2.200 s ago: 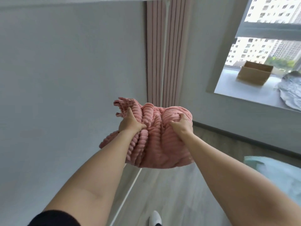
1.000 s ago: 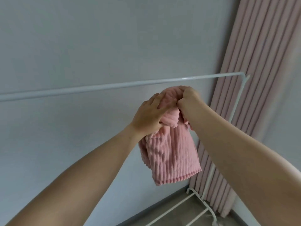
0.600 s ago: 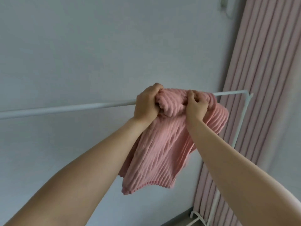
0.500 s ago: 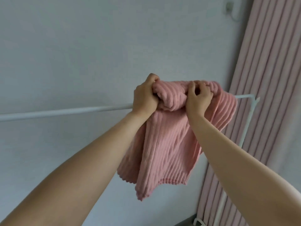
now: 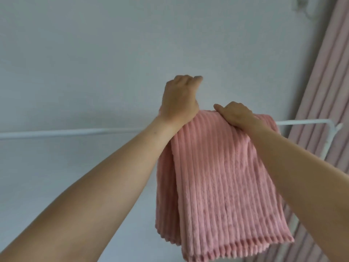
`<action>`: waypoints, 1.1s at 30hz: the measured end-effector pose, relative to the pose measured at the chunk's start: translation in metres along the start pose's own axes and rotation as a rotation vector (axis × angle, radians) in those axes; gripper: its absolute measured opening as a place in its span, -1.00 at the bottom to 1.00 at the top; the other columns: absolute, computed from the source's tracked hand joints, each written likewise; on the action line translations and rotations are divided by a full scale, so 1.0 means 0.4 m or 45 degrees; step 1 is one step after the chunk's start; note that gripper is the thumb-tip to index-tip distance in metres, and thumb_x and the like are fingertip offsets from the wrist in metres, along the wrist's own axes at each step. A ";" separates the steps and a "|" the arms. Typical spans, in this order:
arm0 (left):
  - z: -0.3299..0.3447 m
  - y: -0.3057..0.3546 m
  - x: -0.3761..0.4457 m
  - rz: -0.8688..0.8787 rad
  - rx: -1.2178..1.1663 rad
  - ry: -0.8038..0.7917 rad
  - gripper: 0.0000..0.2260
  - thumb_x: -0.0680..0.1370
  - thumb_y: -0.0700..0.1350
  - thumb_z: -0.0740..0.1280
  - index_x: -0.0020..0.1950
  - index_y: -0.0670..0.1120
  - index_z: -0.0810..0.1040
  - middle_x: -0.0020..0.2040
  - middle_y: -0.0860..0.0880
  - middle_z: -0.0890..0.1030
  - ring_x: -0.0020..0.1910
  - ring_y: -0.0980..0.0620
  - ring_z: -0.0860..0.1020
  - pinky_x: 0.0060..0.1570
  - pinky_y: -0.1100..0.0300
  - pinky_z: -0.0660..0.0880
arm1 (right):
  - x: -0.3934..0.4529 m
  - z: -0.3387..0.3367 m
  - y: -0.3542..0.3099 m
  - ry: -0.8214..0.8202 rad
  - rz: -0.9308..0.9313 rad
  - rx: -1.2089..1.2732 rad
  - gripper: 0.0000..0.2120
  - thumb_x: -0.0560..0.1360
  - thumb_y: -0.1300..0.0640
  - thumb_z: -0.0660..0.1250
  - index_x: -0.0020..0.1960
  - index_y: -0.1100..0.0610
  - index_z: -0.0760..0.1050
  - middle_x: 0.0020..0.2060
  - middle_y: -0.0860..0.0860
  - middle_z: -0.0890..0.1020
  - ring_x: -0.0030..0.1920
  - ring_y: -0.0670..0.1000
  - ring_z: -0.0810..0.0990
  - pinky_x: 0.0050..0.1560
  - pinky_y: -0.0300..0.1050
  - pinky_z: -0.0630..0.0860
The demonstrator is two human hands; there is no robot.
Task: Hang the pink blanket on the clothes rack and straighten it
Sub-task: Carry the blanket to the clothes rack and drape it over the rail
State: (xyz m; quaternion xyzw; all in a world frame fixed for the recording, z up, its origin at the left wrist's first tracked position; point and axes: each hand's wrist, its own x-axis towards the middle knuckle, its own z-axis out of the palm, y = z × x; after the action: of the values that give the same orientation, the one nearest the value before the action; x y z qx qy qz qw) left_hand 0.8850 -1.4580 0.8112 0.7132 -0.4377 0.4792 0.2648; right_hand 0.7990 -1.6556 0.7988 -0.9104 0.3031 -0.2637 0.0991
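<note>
- The pink blanket (image 5: 217, 176) hangs over the white bar of the clothes rack (image 5: 75, 132), near the bar's right end.
- So the hanging part looks done. The front side drops down long and mostly flat.
- The straightening part is left. The blanket looks bunched into a narrow, doubled-up strip, and extra layers peek out along its left edge.
- The right hand (image 5: 236, 115) rests on the top fold, right where the blanket bends over the bar. Its fingers curl down over the fold and hold it.
- The left hand (image 5: 179, 99) is up above the bar at the blanket's top left corner. Its fingers are curled. The heel of the hand touches the blanket, but I cannot tell if the fingers hold any cloth, because they point away.
- The bottom edge of the blanket hangs free in the air and slants a little, lower on the left side.
- There is lots of bare bar to the left of the blanket. That is good room to spread it out.
- To the right there is only a short bit of bar before the corner post (image 5: 196, 140).
- The pink curtain (image 5: 324, 91) hangs just past that post, so pulling that way could bump into it.
- The wall (image 5: 94, 53) behind the rack is plain and nothing sticks out from it near the hands.
</note>
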 end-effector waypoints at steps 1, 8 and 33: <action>0.008 0.013 0.009 0.020 0.026 -0.214 -0.62 0.50 -0.14 0.12 0.23 -0.06 0.59 0.07 -0.06 0.66 0.11 -0.13 0.56 0.14 -0.02 0.39 | -0.004 0.001 0.001 0.016 -0.004 -0.019 -0.42 0.57 -0.31 0.02 -0.05 0.17 0.53 -0.15 0.06 0.56 -0.09 0.14 0.53 -0.06 0.00 0.38; 0.049 0.018 -0.007 -0.388 0.014 -0.941 -0.61 0.63 0.06 0.06 0.28 -0.08 0.54 0.27 -0.12 0.56 0.19 -0.16 0.52 0.03 0.06 0.36 | -0.085 0.034 -0.014 0.658 -0.256 -0.168 -0.67 0.53 0.18 0.15 -0.38 0.24 0.42 -0.37 0.13 0.49 -0.24 0.20 0.48 -0.25 -0.04 0.29; 0.035 0.085 -0.270 -0.288 -0.483 0.453 -0.73 0.48 -0.21 0.31 0.17 -0.08 0.58 0.17 -0.20 0.51 0.18 -0.23 0.43 0.18 -0.08 0.30 | -0.417 0.098 -0.129 0.366 0.498 0.807 -0.23 0.51 0.26 0.22 0.61 0.05 -0.08 0.33 0.17 0.49 0.18 0.13 0.58 0.04 -0.16 0.45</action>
State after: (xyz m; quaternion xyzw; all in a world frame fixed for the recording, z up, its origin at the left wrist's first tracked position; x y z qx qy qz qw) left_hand 0.8444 -1.4451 0.7053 0.5998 -0.3839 0.4738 0.5180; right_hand 0.7329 -1.5128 0.7132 -0.7137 0.3850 -0.4451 0.3799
